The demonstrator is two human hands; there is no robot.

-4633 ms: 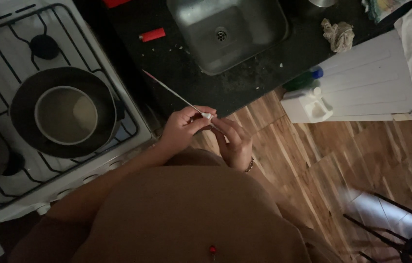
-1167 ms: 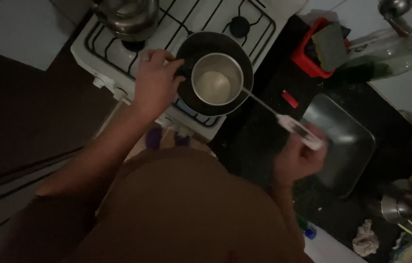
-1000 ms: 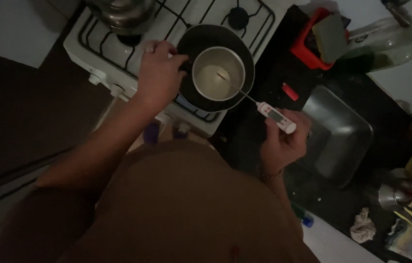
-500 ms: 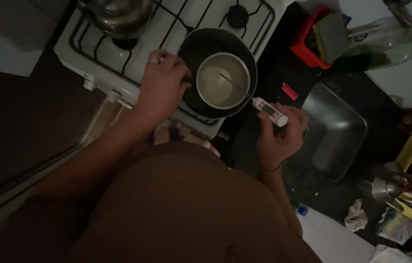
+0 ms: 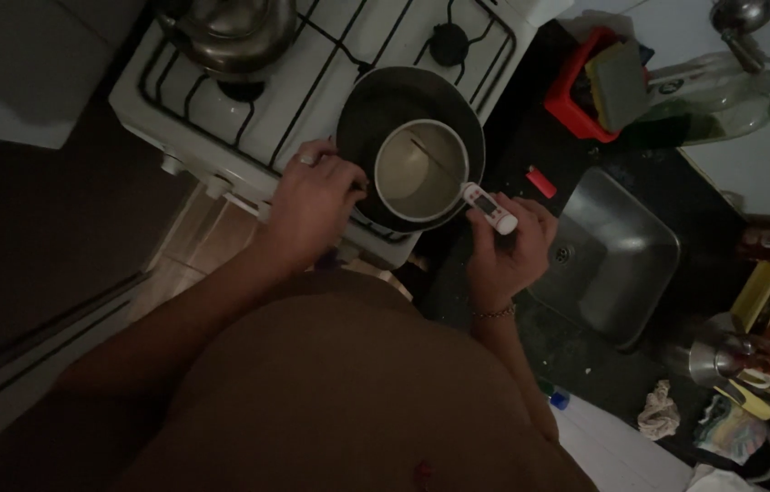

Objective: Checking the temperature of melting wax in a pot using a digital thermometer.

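The left hand [image 5: 312,196] reached forward with its arm stretched out, palm down, fingers [image 5: 341,175] curled in a loose grip, a ring on one of them. The right hand [image 5: 505,246] was raised beside it, wrist bent and wearing a bracelet, fingers pinched closed with the thumb uppermost.

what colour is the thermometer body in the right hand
White, with a small dark display; the thermometer in the right hand shows best in the head view.
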